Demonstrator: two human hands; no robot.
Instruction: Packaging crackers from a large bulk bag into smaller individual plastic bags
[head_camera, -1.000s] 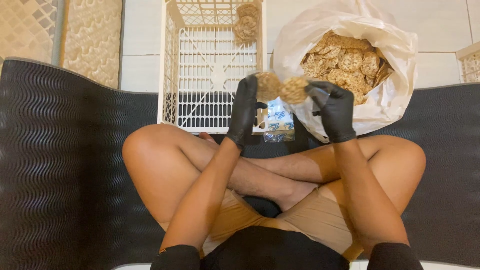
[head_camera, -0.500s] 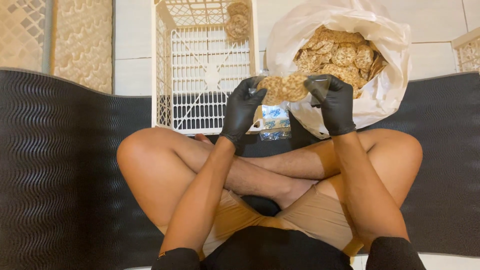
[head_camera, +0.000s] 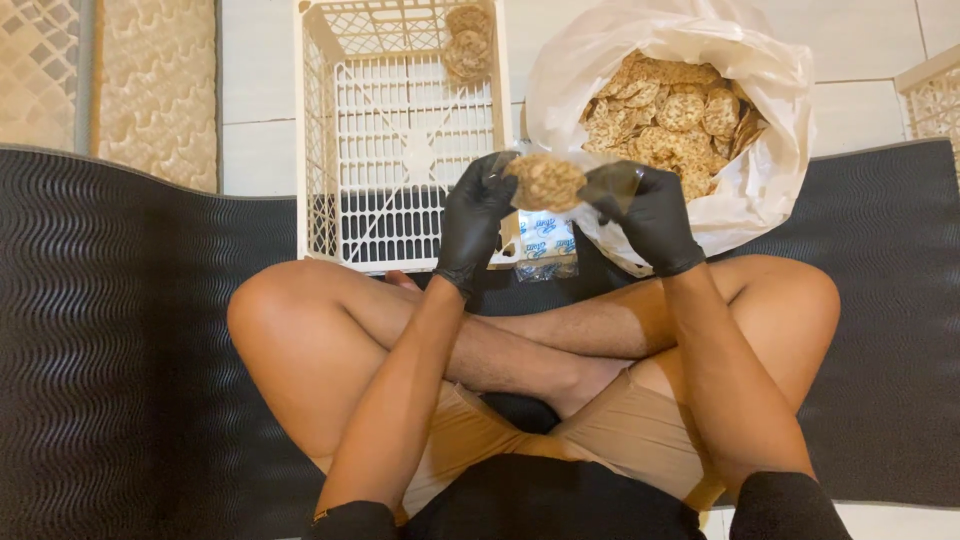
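Both my hands wear black gloves and are raised in front of me. My left hand (head_camera: 478, 215) and my right hand (head_camera: 645, 212) together hold a clear plastic bag (head_camera: 590, 185) with a stack of round brown crackers (head_camera: 546, 181) in it. Just behind my right hand stands a large white plastic sack (head_camera: 760, 80) full of the same round crackers (head_camera: 665, 110). A white lattice crate (head_camera: 400, 130) stands on the floor behind my left hand, with two packed stacks of crackers (head_camera: 468, 42) in its far right corner.
I sit cross-legged on a black ribbed mat (head_camera: 110, 340). A pack of clear bags with blue print (head_camera: 545, 245) lies between the crate and my legs. Another white crate's corner (head_camera: 935, 95) shows at the right. A beige patterned mat (head_camera: 150, 80) lies far left.
The crackers, held apart in each hand a second ago, have come together into one stack inside the clear bag between my hands.
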